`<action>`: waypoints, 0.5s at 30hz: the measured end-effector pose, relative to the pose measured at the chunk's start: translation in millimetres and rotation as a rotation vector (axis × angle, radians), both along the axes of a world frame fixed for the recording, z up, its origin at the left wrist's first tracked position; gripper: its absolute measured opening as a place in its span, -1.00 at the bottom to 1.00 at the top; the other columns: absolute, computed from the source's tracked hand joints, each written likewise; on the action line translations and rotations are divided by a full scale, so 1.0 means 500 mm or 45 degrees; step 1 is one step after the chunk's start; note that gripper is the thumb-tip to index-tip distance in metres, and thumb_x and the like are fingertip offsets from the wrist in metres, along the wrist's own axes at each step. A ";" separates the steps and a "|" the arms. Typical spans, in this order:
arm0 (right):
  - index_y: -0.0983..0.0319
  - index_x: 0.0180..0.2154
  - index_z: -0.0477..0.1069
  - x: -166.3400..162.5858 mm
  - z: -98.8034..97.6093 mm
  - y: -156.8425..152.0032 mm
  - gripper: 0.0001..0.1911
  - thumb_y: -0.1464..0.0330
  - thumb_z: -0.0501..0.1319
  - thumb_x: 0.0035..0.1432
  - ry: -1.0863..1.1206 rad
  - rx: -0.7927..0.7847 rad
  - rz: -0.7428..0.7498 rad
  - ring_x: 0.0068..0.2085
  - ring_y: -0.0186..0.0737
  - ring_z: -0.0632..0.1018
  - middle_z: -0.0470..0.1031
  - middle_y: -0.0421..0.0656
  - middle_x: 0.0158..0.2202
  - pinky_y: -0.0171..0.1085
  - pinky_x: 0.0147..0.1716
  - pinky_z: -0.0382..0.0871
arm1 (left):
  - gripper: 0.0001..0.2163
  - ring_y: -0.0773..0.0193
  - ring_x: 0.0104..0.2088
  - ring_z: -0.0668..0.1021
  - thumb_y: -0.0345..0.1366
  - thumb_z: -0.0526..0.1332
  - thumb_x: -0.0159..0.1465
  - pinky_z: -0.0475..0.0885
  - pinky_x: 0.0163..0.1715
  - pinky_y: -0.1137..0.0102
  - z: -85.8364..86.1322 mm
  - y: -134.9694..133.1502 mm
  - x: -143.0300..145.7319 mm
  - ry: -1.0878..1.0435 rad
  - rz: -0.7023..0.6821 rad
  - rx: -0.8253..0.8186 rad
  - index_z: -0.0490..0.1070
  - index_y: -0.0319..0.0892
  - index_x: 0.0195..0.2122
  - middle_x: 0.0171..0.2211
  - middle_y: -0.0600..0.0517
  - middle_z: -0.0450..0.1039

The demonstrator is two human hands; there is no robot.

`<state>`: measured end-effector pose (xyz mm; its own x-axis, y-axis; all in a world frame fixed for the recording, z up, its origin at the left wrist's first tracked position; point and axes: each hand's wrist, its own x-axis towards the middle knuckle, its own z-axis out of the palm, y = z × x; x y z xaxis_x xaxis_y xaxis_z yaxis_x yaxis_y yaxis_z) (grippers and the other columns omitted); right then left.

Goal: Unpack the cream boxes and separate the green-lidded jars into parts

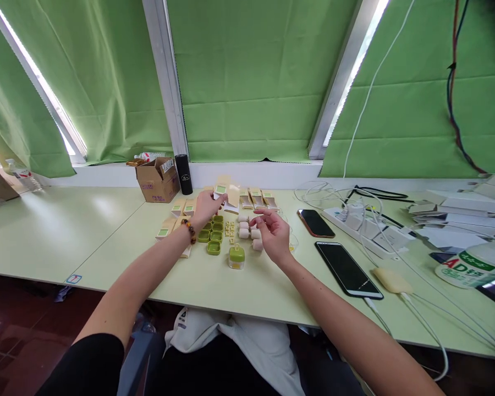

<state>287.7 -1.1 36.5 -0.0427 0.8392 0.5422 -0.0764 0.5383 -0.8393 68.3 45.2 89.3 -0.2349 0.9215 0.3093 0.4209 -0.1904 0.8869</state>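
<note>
My left hand (206, 209), with a beaded bracelet at the wrist, grips a small folded card package (220, 190) with a green label at the back of the group. My right hand (274, 235) is loosely curved, fingers apart with nothing visible in them, beside several pale pinkish cylinders (243, 233). Between the hands lie several green square cups (213, 248) and small yellow pieces (230, 226). In front stands a green-topped case (236, 257) with a clear base and a small loop. More card packages (256, 198) stand behind; others are partly hidden by my left arm.
Two phones (315, 223) (348, 269) lie to the right, near a power strip (367, 231) with tangled cables and a cream power bank (391, 280). A white bottle (472, 267) lies far right. A cardboard box (157, 180) and black flask (183, 174) stand back left.
</note>
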 end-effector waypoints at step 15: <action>0.14 -0.11 0.51 -0.012 -0.002 -0.032 -0.73 0.11 0.24 0.33 -0.195 0.007 0.176 -0.39 -0.20 0.58 0.60 -0.19 -0.43 -0.23 -0.37 0.41 | -0.72 0.14 -0.08 0.62 -0.15 0.30 0.43 0.59 -0.02 0.17 -0.061 0.219 0.047 0.161 0.104 -0.327 0.53 -0.26 0.00 -0.03 -0.16 0.57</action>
